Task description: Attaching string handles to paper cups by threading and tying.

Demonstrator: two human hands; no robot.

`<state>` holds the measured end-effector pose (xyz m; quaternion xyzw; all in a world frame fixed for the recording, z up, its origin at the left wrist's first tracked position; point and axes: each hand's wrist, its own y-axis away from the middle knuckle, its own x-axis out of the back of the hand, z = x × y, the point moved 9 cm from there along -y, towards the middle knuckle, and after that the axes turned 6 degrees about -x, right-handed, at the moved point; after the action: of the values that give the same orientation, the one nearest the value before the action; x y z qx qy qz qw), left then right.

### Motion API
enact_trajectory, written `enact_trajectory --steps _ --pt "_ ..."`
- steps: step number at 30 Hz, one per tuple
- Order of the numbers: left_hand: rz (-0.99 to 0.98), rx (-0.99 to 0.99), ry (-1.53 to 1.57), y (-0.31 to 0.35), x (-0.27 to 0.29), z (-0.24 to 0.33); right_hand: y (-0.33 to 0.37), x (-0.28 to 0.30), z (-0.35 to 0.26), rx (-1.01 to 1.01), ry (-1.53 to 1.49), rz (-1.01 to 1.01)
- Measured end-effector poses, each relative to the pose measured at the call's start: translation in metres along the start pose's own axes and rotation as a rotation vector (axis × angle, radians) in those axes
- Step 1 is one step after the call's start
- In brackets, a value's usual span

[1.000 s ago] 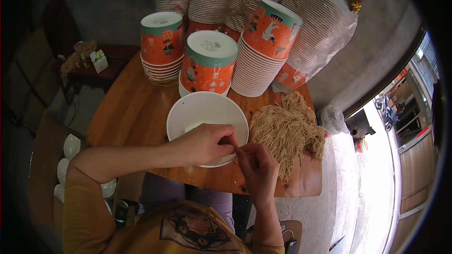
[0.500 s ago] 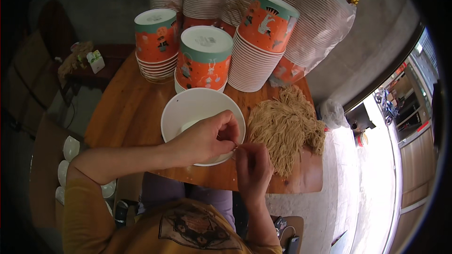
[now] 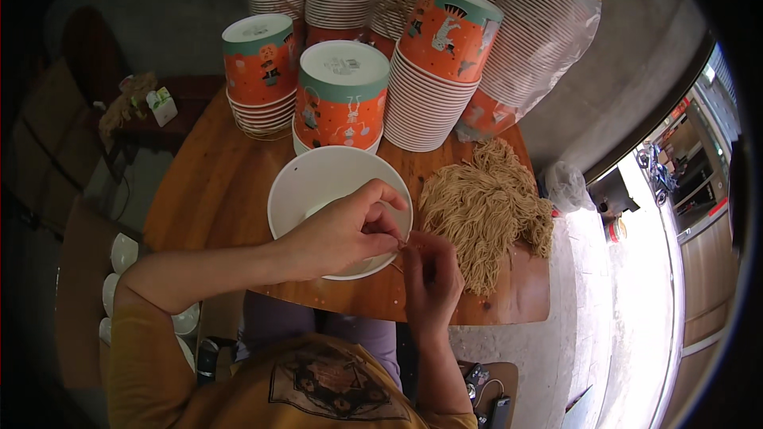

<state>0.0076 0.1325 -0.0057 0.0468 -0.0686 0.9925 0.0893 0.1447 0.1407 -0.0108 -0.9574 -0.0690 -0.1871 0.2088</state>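
A white paper bucket stands on the table with its open mouth toward me; a small dark hole shows near its far left rim. My left hand reaches across the mouth, thumb and forefinger pinched at the near right rim. There my right hand meets it, also in a pinch. Between the fingertips is a thin tan cord, mostly hidden by the fingers; a bit of it shows below them. Just right of my right hand lies a heap of tan cords.
Behind the bucket stand upturned stacks of orange and green paper buckets. Farther back are taller stacks, some wrapped in clear plastic. The wooden table's rounded edge runs before my lap. White buckets sit in a cardboard box at lower left.
The fingertips of both hands have shifted slightly at the bucket's right rim, still pinched together. The whole view has moved a little; the bucket and the cord heap stay in place.
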Motion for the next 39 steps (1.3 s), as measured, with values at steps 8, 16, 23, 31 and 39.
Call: enact_trajectory --steps 8,16,23,31,39 --pt "0.002 0.027 0.010 0.000 -0.001 -0.003 0.007 0.006 -0.032 0.454 0.286 0.089" --pt "0.019 -0.006 -0.034 0.000 0.000 -0.002 0.006 0.000 -0.021 0.353 0.158 0.075" --pt "0.025 -0.029 -0.104 -0.001 0.000 -0.001 0.006 0.000 -0.027 0.339 0.189 0.118" --pt "0.019 -0.040 -0.161 -0.003 -0.001 0.003 0.014 -0.003 -0.032 0.527 0.392 0.139" --pt "-0.038 -0.039 -0.217 -0.002 -0.003 0.000 0.008 -0.003 -0.014 0.298 0.128 0.137"
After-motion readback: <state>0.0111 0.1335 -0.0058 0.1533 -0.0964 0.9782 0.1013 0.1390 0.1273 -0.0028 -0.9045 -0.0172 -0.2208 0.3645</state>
